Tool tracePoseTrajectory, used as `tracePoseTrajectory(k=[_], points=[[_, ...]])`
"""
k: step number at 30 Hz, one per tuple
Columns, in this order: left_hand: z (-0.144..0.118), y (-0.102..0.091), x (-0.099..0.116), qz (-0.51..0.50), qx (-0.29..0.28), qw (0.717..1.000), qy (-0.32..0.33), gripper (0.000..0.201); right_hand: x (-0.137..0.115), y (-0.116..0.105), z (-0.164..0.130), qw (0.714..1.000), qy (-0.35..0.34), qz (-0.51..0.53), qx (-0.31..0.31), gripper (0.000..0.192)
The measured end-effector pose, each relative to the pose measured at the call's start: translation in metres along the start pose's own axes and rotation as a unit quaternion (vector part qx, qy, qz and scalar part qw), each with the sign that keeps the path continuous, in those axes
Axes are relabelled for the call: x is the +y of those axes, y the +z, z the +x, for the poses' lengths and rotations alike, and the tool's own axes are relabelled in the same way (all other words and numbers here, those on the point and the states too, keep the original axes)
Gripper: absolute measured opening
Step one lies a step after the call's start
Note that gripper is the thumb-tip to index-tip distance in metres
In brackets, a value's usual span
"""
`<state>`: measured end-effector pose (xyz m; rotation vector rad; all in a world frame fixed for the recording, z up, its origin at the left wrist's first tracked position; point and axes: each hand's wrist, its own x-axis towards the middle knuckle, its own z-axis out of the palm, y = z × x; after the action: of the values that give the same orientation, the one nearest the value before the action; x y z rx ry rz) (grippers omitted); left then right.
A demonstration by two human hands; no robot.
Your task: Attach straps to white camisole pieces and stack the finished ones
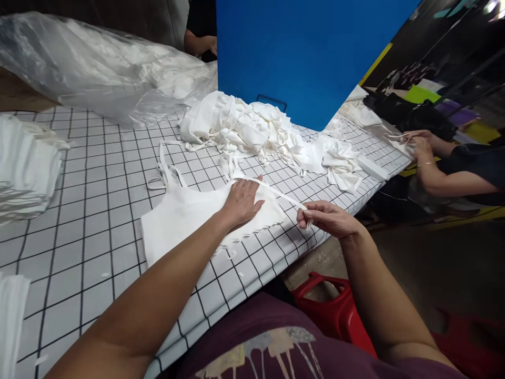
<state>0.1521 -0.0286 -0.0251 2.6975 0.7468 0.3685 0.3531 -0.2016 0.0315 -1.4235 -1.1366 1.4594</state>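
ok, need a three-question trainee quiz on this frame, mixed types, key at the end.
1. True or false: the left hand rests palm-down on the white garment.
2. What does the right hand pinch? A) red stool B) thin white strip C) clear plastic bag
3. Fill in: the large panel behind the heap of white cloth is ____ in colour.

Key: 1 true; 2 B; 3 blue.
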Motion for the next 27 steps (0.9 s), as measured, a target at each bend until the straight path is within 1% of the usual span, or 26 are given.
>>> tracePoseTrajectory(k=[2,5,7,10,14,15,17,19,20,21,22,24,25,27], points=[[0.000,0.001,-0.001,-0.002,0.005,1.000,-0.001,0.064,0.007,-0.007,-0.011,1.000,0.013,0.001,0.019,0.029],[-0.001,0.001,-0.002,-0.004,0.014,1.000,-0.005,0.064,0.018,-0.011,-0.023,0.999,0.028,-0.002,0.046,0.042],[-0.001,0.001,-0.002,-0.005,0.022,1.000,0.000,0.063,0.024,-0.012,-0.029,0.997,0.027,-0.004,0.067,0.049],[-0.001,0.001,-0.003,0.000,0.026,1.000,0.007,0.062,0.032,-0.015,-0.038,0.996,0.034,-0.019,0.084,0.050],[0.000,0.002,-0.003,0.022,0.025,0.999,0.010,0.060,0.039,-0.024,-0.050,0.991,0.070,-0.085,0.074,0.052],[0.000,0.003,-0.003,0.027,0.024,0.999,0.007,0.061,0.038,-0.025,-0.052,0.987,0.077,-0.110,0.088,0.052],[0.000,0.006,-0.003,0.033,0.014,0.999,-0.004,0.062,0.035,-0.026,-0.053,0.971,0.087,-0.172,0.144,0.052],[0.000,0.008,-0.004,0.032,0.003,0.999,-0.010,0.063,0.028,-0.022,-0.048,0.946,0.080,-0.230,0.215,0.049],[0.000,0.009,-0.005,0.031,-0.002,0.999,-0.012,0.064,0.024,-0.018,-0.043,0.936,0.065,-0.248,0.241,0.046],[0.001,0.009,-0.005,0.030,-0.005,0.999,-0.014,0.064,0.020,-0.013,-0.036,0.931,0.045,-0.260,0.253,0.043],[0.001,0.010,-0.005,0.030,-0.007,0.999,-0.016,0.065,0.016,-0.008,-0.027,0.929,0.024,-0.270,0.251,0.041],[0.001,0.009,-0.005,0.034,-0.008,0.999,-0.018,0.065,0.009,0.002,-0.005,0.931,-0.009,-0.290,0.222,0.039],[0.001,0.009,-0.005,0.035,-0.008,0.999,-0.019,0.066,0.006,0.006,0.008,0.930,-0.019,-0.301,0.209,0.039],[0.001,0.008,-0.005,0.035,-0.002,0.999,-0.018,0.067,0.003,0.011,0.033,0.920,-0.021,-0.332,0.209,0.036]])
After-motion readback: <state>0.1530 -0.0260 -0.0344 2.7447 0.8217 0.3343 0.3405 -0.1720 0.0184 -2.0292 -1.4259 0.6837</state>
